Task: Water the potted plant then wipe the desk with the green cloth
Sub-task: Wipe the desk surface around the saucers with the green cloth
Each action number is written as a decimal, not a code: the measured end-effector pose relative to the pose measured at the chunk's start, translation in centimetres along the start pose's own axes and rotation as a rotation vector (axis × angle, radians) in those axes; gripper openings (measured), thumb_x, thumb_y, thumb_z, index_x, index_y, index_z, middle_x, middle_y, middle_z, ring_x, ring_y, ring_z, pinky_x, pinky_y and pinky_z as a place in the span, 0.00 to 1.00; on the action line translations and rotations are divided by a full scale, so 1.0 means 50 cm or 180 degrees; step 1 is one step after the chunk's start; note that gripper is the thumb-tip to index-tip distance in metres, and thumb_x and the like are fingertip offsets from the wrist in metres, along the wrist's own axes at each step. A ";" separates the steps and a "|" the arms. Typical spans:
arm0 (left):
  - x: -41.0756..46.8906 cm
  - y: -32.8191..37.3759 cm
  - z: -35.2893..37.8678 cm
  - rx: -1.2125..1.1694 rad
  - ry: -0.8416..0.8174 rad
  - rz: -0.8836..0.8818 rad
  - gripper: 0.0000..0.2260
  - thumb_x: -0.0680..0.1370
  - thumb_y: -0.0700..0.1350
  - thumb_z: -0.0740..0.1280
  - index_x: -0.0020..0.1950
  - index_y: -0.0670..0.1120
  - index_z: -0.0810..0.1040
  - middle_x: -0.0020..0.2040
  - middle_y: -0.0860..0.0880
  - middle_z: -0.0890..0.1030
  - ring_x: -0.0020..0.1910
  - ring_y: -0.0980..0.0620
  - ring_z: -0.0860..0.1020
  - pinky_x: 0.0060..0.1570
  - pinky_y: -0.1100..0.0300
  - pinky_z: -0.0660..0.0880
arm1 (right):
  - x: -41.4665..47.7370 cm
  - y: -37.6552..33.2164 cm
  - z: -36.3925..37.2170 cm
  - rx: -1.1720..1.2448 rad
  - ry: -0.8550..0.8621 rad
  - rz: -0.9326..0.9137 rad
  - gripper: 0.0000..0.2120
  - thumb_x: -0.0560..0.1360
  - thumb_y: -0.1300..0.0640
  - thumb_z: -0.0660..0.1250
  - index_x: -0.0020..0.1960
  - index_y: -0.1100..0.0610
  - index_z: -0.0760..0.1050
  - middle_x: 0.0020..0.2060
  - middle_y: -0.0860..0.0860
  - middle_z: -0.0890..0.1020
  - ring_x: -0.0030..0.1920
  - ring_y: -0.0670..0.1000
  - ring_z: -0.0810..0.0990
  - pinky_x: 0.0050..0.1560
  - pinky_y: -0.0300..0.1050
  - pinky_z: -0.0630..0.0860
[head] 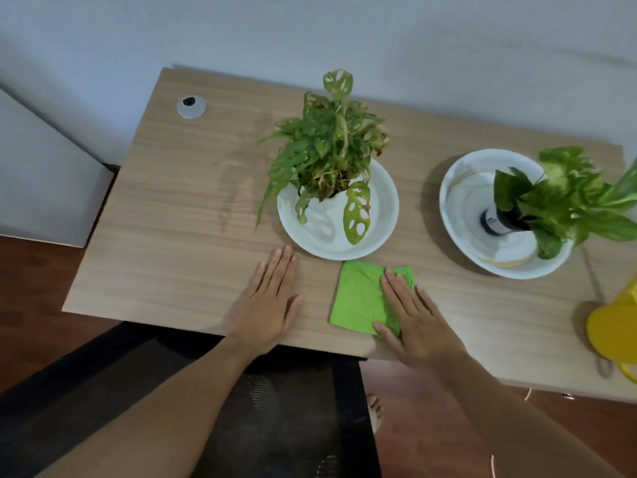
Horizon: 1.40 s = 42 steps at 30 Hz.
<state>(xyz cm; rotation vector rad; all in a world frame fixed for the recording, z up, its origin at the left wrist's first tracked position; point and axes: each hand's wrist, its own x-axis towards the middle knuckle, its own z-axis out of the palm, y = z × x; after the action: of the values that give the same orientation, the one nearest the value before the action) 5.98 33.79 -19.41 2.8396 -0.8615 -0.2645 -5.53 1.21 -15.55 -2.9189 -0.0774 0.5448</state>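
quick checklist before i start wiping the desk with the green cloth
1. Right hand flat on the green cloth: ok.
2. Cloth lies flat on the desk: ok.
3. Left hand rests on bare wood, beside the cloth and off it: ok.
4. Wiping path to the left: only a cable grommet at the far corner, plus damp-looking streaks: ok.
5. Clearance behind: the white saucer of the holed-leaf potted plant sits right at the cloth's far edge: not ok.
6. Plant watered: cannot tell; the yellow watering can stands at the right edge.
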 end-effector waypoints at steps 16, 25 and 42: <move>0.106 0.233 0.025 0.0093 0.0044 0.0550 0.31 0.90 0.54 0.53 0.91 0.41 0.53 0.92 0.44 0.55 0.91 0.48 0.56 0.89 0.45 0.58 | 0.016 0.014 0.014 0.0383 0.0458 0.0629 0.34 0.89 0.43 0.48 0.90 0.53 0.41 0.90 0.48 0.40 0.89 0.50 0.39 0.89 0.61 0.50; 0.113 0.245 0.035 0.0093 0.0140 0.0398 0.32 0.89 0.54 0.56 0.91 0.44 0.52 0.92 0.47 0.54 0.91 0.51 0.55 0.89 0.46 0.57 | 0.161 0.061 -0.026 0.0437 0.0804 0.0701 0.34 0.88 0.43 0.46 0.90 0.54 0.42 0.90 0.49 0.43 0.90 0.50 0.40 0.89 0.61 0.50; 0.115 0.251 0.022 0.0050 -0.0034 0.0330 0.32 0.89 0.54 0.54 0.91 0.45 0.50 0.92 0.48 0.54 0.91 0.51 0.56 0.89 0.45 0.56 | -0.022 0.087 0.021 0.0388 0.0711 0.0777 0.35 0.88 0.44 0.53 0.90 0.51 0.43 0.90 0.47 0.44 0.90 0.49 0.41 0.88 0.61 0.53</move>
<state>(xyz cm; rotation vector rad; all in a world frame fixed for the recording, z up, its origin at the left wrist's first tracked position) 3.78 20.13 -18.59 2.7988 -1.0135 -0.2605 -6.83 -3.00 -16.93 -2.8632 0.3320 0.2420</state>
